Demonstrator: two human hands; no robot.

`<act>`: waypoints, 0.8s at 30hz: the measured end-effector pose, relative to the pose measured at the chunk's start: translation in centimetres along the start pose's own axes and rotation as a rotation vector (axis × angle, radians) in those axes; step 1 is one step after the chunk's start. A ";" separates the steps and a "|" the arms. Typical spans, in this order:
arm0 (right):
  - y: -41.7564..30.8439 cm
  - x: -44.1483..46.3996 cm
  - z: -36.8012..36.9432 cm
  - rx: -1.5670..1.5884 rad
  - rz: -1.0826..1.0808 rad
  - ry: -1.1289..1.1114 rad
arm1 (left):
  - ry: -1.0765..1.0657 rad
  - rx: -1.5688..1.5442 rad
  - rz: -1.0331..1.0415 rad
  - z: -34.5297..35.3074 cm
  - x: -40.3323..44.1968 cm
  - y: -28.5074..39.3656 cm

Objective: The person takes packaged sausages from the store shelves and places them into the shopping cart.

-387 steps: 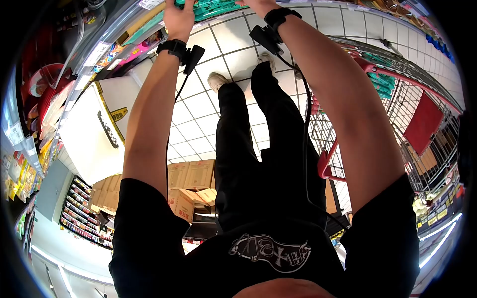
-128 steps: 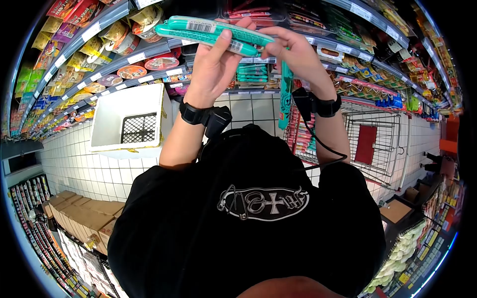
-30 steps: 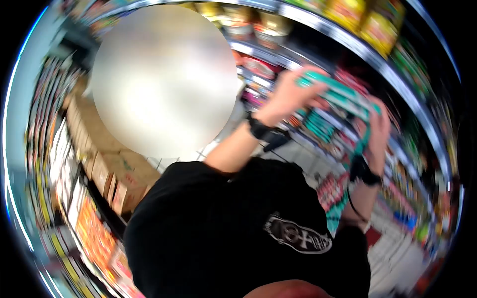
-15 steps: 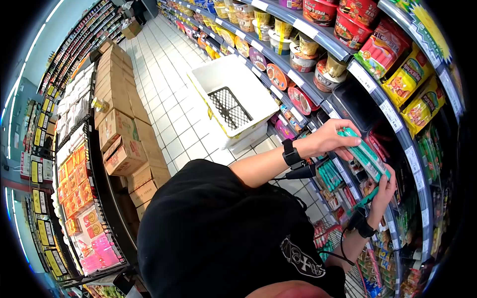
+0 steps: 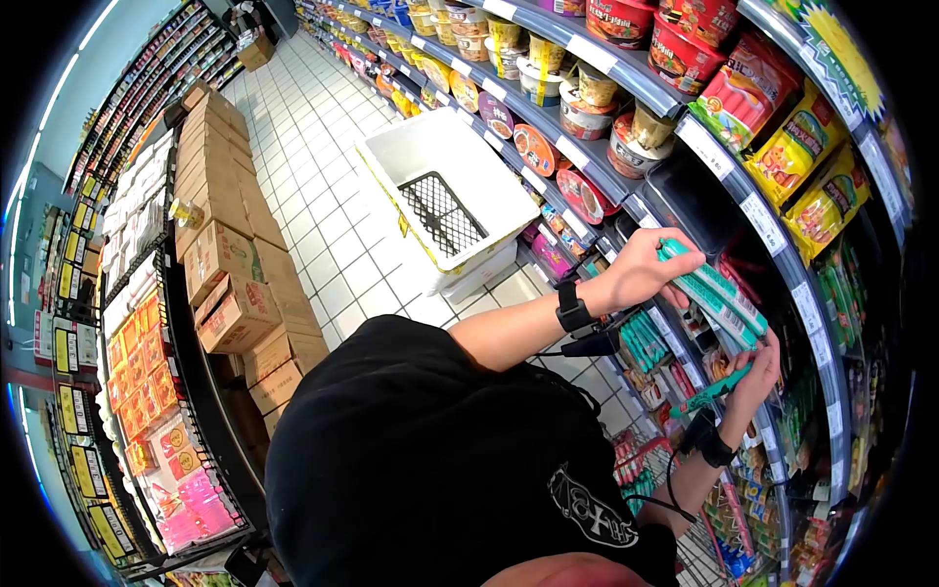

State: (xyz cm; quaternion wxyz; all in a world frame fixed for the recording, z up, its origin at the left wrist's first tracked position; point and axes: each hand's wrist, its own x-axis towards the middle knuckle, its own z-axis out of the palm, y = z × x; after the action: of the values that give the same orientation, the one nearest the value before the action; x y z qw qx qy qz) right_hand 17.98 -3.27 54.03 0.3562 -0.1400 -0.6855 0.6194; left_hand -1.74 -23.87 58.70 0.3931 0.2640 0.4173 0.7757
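Observation:
My left hand (image 5: 653,271) is closed around the upper end of long, teal-wrapped stick packets (image 5: 716,295) lying side by side. They look like packaged sausages, though I cannot tell for certain. At their lower end, the fingers of my right hand (image 5: 758,377) curl round them. A further slim green stick packet (image 5: 716,391) juts out from my right hand towards the lower left. Both hands are in front of the shelf, beside a black tray (image 5: 696,210). More teal packets (image 5: 643,339) sit on a lower shelf under my left wrist.
Instant noodle tubs (image 5: 641,147) and yellow snack bags (image 5: 827,210) line the shelves. A white bin (image 5: 386,147) with a black grid inside stands on the tiled floor (image 5: 328,225). Stacked cardboard boxes (image 5: 240,313) border the aisle. A wire cart or basket (image 5: 699,558) is below my right arm.
The teal packets have turned slightly in my hands and two now show side by side. The green stick at my right hand shows more fully. The view has shifted slightly.

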 end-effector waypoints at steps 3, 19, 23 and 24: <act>1.5 0.2 -2.3 -0.107 0.026 0.209 | 0.012 -0.077 -0.014 -0.4 0.2 0.1; -3.5 0.1 -2.1 -0.104 0.093 0.639 | -0.151 0.127 -0.171 -0.2 0.5 -2.7; -3.9 -0.6 -1.3 0.079 0.001 0.399 | -0.131 0.079 -0.136 0.5 1.1 -3.0; -4.5 -0.7 -0.5 0.112 0.009 0.381 | -0.134 0.086 -0.128 0.6 1.1 -3.1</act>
State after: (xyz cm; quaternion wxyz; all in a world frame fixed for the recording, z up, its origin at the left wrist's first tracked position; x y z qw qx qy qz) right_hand 19.91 -4.19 58.10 0.4840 -0.2378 -0.5692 0.6206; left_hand -0.67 -21.61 56.48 0.4572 0.3049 0.4389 0.7109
